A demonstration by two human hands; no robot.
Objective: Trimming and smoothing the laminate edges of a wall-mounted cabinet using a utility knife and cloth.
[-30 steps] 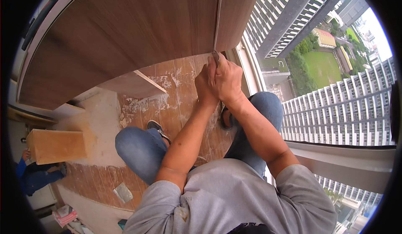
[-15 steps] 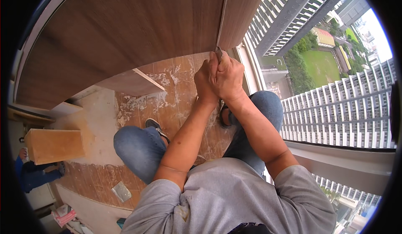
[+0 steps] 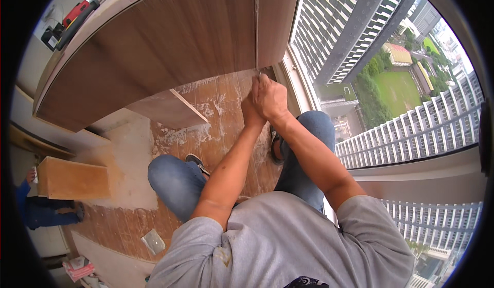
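Both arms reach forward, and the hands are clasped together at the lower end of a seam (image 3: 257, 25) between two brown wood-grain panels. My right hand (image 3: 272, 98) is closed around a small tool with a thin grey metal tip (image 3: 260, 75); its handle is hidden in the fingers, so its kind is unclear. My left hand (image 3: 250, 114) is closed beneath and against the right one, its fingers mostly hidden. The tip is at the bottom edge where the wide panel (image 3: 170, 46) meets the narrow panel (image 3: 278, 25).
A red and black cordless drill (image 3: 85, 7) lies on the ledge behind the wide panel. A tall window (image 3: 303, 82) runs along my right. A loose board (image 3: 167, 108) and a wooden box (image 3: 74, 179) are at left, beside another person's legs (image 3: 49, 211). White residue marks the floor (image 3: 221, 92).
The view has shifted, bringing the drill into sight at upper left. My hands remain clasped at the seam's lower end, and less of the tool's metal shows.
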